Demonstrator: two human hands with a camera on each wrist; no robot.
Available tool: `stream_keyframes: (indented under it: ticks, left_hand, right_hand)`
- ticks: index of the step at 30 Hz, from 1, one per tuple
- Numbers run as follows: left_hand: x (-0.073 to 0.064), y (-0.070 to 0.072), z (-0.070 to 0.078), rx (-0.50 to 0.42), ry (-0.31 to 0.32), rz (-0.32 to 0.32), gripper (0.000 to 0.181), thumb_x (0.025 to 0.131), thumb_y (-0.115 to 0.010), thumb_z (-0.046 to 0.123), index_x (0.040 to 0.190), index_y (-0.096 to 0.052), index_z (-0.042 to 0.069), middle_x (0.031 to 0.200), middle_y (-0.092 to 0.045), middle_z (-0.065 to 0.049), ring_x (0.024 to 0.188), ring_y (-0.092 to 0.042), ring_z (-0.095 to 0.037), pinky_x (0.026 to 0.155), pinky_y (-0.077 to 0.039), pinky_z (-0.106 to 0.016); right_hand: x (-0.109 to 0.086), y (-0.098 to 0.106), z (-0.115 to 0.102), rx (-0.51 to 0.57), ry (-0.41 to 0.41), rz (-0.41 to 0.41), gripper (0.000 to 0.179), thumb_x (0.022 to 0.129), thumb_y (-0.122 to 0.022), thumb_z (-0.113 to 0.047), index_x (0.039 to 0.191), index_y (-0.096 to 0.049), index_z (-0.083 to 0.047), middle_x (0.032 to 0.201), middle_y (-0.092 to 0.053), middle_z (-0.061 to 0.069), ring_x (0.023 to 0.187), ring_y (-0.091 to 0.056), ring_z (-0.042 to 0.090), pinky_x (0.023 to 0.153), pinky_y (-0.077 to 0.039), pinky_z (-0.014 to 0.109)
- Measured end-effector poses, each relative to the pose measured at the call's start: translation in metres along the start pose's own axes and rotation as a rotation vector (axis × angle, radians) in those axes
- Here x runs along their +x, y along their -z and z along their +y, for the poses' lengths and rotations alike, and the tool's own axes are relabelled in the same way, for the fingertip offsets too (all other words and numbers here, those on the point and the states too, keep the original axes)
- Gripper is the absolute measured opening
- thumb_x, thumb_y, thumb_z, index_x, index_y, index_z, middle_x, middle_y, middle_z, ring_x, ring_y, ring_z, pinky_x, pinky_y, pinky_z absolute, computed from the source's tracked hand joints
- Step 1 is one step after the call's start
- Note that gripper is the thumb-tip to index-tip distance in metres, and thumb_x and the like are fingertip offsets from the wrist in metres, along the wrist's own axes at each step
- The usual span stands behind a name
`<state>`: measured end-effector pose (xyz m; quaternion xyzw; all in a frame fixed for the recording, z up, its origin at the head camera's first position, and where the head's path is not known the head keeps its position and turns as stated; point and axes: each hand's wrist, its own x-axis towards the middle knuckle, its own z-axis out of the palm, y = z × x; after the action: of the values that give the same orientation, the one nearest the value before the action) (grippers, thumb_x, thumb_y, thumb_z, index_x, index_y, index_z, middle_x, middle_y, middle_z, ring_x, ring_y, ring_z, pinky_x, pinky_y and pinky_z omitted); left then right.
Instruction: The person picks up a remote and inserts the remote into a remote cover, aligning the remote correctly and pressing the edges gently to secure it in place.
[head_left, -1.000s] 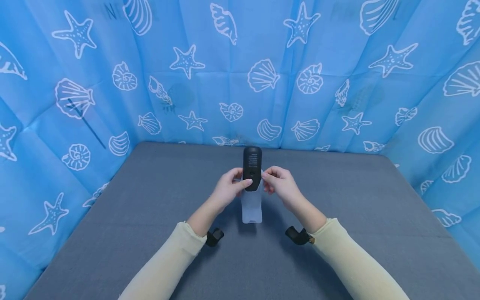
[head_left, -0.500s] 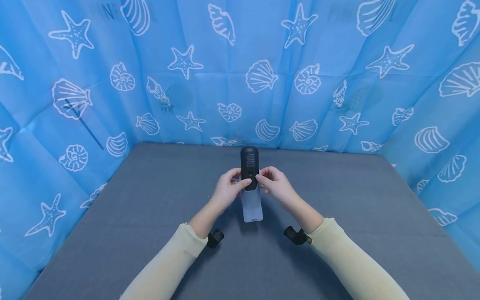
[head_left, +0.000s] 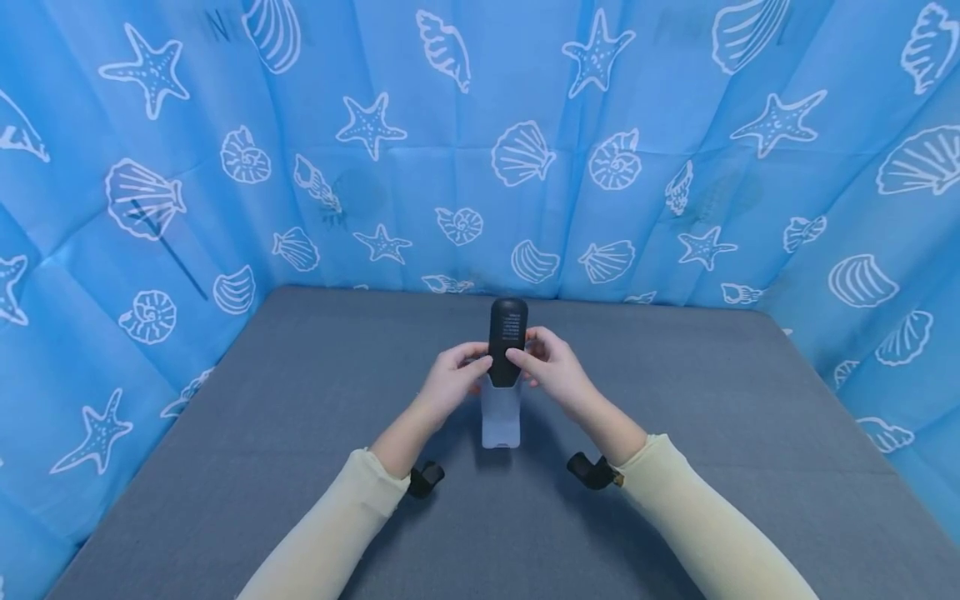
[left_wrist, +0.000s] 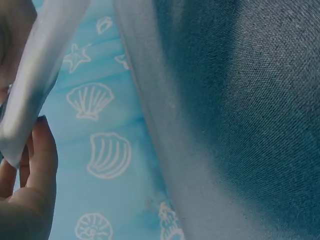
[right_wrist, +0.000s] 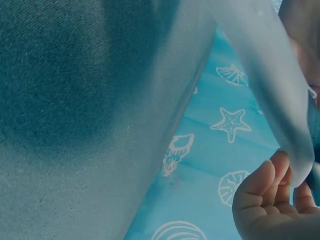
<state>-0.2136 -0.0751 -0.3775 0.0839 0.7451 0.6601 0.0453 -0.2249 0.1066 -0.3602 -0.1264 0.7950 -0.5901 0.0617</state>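
In the head view a black remote control (head_left: 509,323), back side up with small printed text, stands out of a translucent whitish soft cover (head_left: 500,417). The cover's lower part hangs toward me, with no remote in it. My left hand (head_left: 452,379) pinches the left edge, thumb at the remote's side. From the right, my right hand (head_left: 553,368) grips it too, thumb lying on the remote's back. Both wrist views show the pale cover (left_wrist: 40,70) from the side, fingers (right_wrist: 262,180) curled at its end. Fingers behind the remote are mostly hidden.
A grey cloth-covered table (head_left: 337,375) lies under the hands. Blue curtains (head_left: 465,108) with white shell and starfish prints close off the back and both sides. A black wrist-worn device (head_left: 426,478) sits at the left cuff, another black device (head_left: 592,471) at the right.
My right thumb has moved inward onto the remote's back, while my left thumb has slid outward to its edge. Remote and cover have tilted slightly and straightened again, roughly in place.
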Motion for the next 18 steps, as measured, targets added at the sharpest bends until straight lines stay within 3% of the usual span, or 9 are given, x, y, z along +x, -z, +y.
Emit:
stream_keyframes:
  ticks: [5, 12, 18]
  left_hand:
    - [-0.001, -0.0001, 0.003, -0.043, 0.021, -0.007, 0.031, 0.101, -0.048, 0.009, 0.127, -0.061, -0.003, 0.117, -0.063, -0.015, 0.084, -0.058, -0.017, 0.069, -0.05, -0.031]
    - [-0.0009, -0.0012, 0.0001, -0.063, 0.012, 0.029, 0.029, 0.1, -0.051, 0.005, 0.126, -0.061, -0.004, 0.115, -0.062, -0.015, 0.094, -0.058, -0.02, 0.08, -0.052, -0.04]
    - [0.0018, -0.0017, -0.0027, -0.147, 0.104, 0.087, 0.029, 0.098, -0.052, 0.002, 0.125, -0.062, -0.004, 0.118, -0.064, -0.015, 0.098, -0.06, -0.021, 0.084, -0.049, -0.042]
  right_hand:
    - [-0.0001, 0.0024, 0.0002, -0.007, 0.008, -0.02, 0.032, 0.1, -0.057, -0.016, 0.124, -0.049, 0.004, 0.091, -0.056, 0.011, 0.077, -0.052, 0.028, 0.066, -0.046, 0.034]
    - [-0.0004, 0.0016, -0.0026, -0.114, 0.013, -0.038, 0.033, 0.099, -0.058, -0.018, 0.126, -0.051, -0.001, 0.094, -0.058, 0.013, 0.083, -0.053, 0.025, 0.072, -0.048, 0.042]
    - [-0.0001, 0.0027, -0.0035, -0.181, 0.006, -0.113, 0.037, 0.099, -0.058, -0.02, 0.13, -0.05, -0.002, 0.091, -0.054, 0.011, 0.084, -0.052, 0.028, 0.073, -0.047, 0.039]
